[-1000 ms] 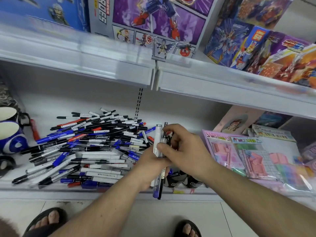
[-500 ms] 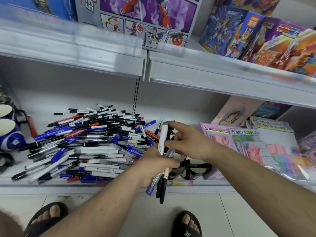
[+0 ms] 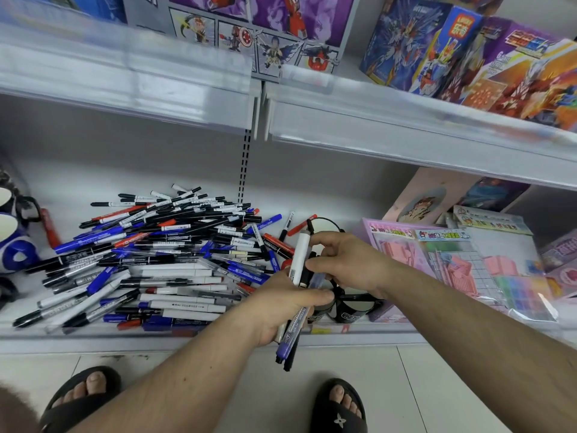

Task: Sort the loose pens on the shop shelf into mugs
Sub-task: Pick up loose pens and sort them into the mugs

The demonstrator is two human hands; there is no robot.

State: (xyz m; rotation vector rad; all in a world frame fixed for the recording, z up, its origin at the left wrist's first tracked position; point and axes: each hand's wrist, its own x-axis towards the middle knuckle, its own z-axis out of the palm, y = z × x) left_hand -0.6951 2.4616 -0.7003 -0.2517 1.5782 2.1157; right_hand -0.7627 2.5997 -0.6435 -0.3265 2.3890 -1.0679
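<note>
Shop shelf (image 3: 93, 334) heaped with loose pens (image 3: 162, 264); my left hand (image 3: 282, 310) grips a pen bundle (image 3: 296, 295); right hand (image 3: 346, 264) pinches its tops; next, I judge, lower them into black mugs (image 3: 352, 309) beneath.

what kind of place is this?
Most likely a small shop selling toys and stationery: tiered retail shelving, boxed toy kits on the upper shelf, a heap of loose pens, and packaged craft sets.
</note>
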